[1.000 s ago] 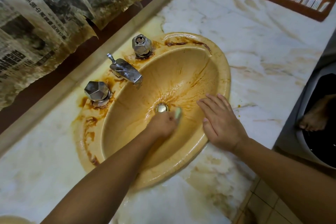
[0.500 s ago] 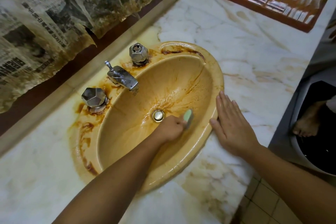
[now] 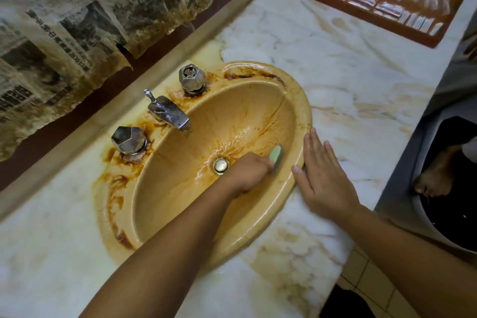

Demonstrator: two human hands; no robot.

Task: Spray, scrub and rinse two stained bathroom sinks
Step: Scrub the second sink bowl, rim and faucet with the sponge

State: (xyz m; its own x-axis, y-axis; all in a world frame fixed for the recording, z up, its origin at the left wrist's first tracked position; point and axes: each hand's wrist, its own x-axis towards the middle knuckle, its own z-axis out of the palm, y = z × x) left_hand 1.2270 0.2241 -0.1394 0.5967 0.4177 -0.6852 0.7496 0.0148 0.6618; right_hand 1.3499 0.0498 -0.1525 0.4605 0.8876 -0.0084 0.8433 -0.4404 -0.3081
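A bathroom: an oval stained sink (image 3: 302, 100) with a tap (image 3: 169, 113) set in a marble counter (image 3: 348, 80)

Dim, warm light casts a yellow tone. Wet sheen glints on the sink (image 3: 305, 111) just beyond the left hand (image 3: 247, 174). Far beyond the right hand (image 3: 325, 175), the tray (image 3: 361, 17) is soft and straight lines bow.

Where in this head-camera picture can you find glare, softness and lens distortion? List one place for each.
Head view: glare glints on the wet sink basin beside the drain and on the faucet spout; the newspaper at the left edge looks soft; the wide-angle lens slightly bows the wall ledge; light is dim and warm.
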